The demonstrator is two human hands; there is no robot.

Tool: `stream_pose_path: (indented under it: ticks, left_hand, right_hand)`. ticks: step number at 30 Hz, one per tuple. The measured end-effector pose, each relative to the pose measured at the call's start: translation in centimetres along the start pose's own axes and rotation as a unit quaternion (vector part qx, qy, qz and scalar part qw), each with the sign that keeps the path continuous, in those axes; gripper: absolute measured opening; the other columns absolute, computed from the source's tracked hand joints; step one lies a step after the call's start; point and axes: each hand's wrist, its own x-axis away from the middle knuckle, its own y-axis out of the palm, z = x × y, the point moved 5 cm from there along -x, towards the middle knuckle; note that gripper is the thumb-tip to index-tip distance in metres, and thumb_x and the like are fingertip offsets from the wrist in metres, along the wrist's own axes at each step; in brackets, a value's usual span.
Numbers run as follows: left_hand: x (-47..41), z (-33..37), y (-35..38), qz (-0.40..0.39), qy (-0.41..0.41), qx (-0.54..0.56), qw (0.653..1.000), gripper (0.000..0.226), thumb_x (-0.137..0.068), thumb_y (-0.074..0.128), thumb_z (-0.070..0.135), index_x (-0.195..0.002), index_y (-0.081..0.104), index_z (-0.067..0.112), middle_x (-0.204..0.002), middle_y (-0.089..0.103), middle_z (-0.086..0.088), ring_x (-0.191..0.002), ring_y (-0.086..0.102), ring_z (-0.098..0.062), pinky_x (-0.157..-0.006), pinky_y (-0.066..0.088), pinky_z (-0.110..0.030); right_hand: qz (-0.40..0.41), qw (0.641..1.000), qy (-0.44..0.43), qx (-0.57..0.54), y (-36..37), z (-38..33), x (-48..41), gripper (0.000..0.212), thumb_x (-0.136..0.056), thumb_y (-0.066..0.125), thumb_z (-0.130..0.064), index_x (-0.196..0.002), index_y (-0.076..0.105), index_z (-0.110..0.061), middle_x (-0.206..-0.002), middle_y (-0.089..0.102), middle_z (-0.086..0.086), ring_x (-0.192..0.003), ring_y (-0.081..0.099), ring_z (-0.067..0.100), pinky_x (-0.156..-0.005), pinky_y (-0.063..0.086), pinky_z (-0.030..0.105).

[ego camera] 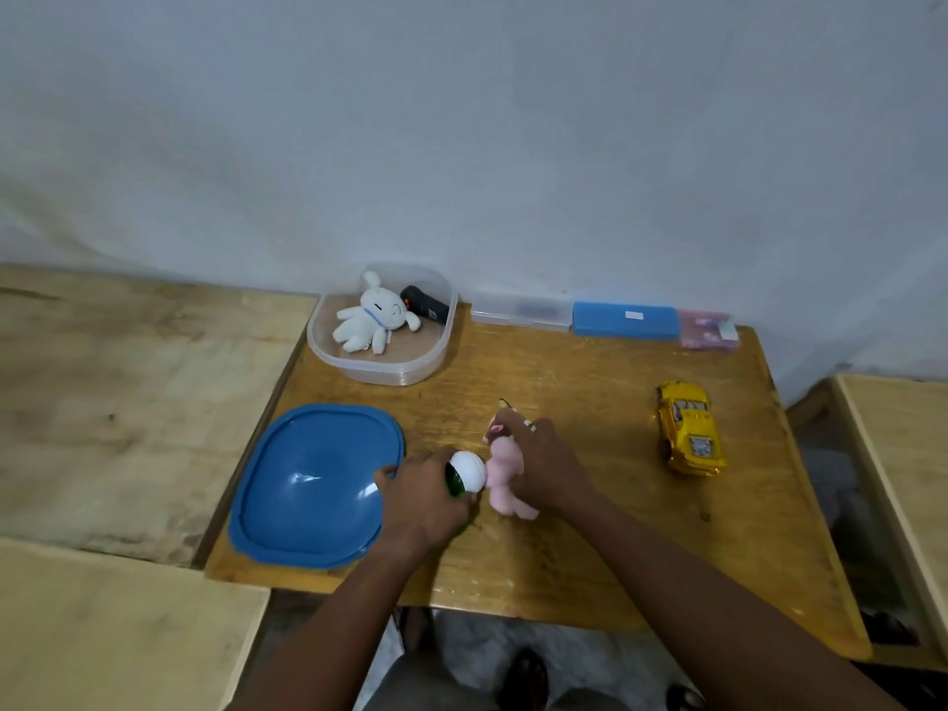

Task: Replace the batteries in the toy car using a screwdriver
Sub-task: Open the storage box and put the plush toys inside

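Note:
A yellow toy car [691, 434] stands on the wooden table [590, 531] at the right, apart from both hands. My left hand [423, 497] grips a round white and green object [464, 472] near the table's middle. My right hand [546, 467] holds a pink plush toy [505, 477] pressed against the table, and a thin yellowish stick-like item [505, 402] pokes out past its fingers. No screwdriver or batteries can be told apart.
A blue lid [313, 484] lies at the left of the table. A clear tub [382, 325] at the back holds a white plush and a black device [423, 304]. Clear [520, 311], blue [626, 321] and pink [708, 328] cases line the wall. Lighter tables flank both sides.

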Motion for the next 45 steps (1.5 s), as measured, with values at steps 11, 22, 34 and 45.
stream_pose_path:
  ticks: [11, 22, 34, 45]
  left_hand:
    - [-11.9, -5.6, -13.0, 0.158, 0.036, 0.093, 0.982, 0.062, -0.072, 0.083, 0.034, -0.13, 0.064, 0.02, -0.119, 0.072, -0.006, -0.109, 0.065, -0.03, -0.087, 0.052, -0.043]
    - [-24.0, -10.3, -10.8, 0.02, 0.037, 0.093, 0.995, 0.051, -0.077, 0.074, 0.034, -0.124, 0.063, 0.015, -0.108, 0.066, -0.012, -0.093, 0.066, -0.031, -0.07, 0.052, -0.036]
    - [-25.1, -11.9, -6.9, -0.048, 0.075, 0.005, 0.996, 0.059, -0.087, 0.067, 0.041, -0.141, 0.05, 0.024, -0.115, 0.062, -0.011, -0.101, 0.063, -0.032, -0.079, 0.054, -0.043]
    - [-16.2, -12.8, -12.2, 0.198, 0.015, 0.09, 0.976, 0.058, -0.077, 0.078, 0.041, -0.128, 0.062, 0.02, -0.137, 0.056, -0.01, -0.125, 0.051, -0.029, -0.1, 0.041, -0.047]
  right_hand:
    - [0.226, 0.967, -0.104, -0.044, -5.2, -12.6, -9.0, 0.089, -0.068, 0.065, -0.018, -0.147, 0.028, -0.035, -0.127, 0.036, 0.008, -0.08, 0.059, 0.029, -0.061, 0.053, 0.032]
    - [0.159, 0.979, -0.066, 0.109, -2.5, -19.2, -20.1, 0.064, -0.078, 0.07, -0.024, -0.135, 0.042, -0.035, -0.125, 0.03, 0.008, -0.095, 0.059, 0.037, -0.073, 0.056, 0.042]
    - [-0.092, 0.959, -0.034, 0.267, 5.0, -14.0, -25.3, 0.078, -0.06, 0.062, -0.05, -0.131, 0.036, -0.029, -0.142, 0.037, 0.019, -0.115, 0.051, 0.042, -0.084, 0.053, 0.052]
    - [0.285, 0.957, -0.052, -0.008, 1.6, -15.5, -12.3, 0.034, -0.087, 0.058, -0.036, -0.12, 0.053, -0.029, -0.116, 0.056, 0.007, -0.103, 0.051, 0.02, -0.083, 0.048, 0.034]
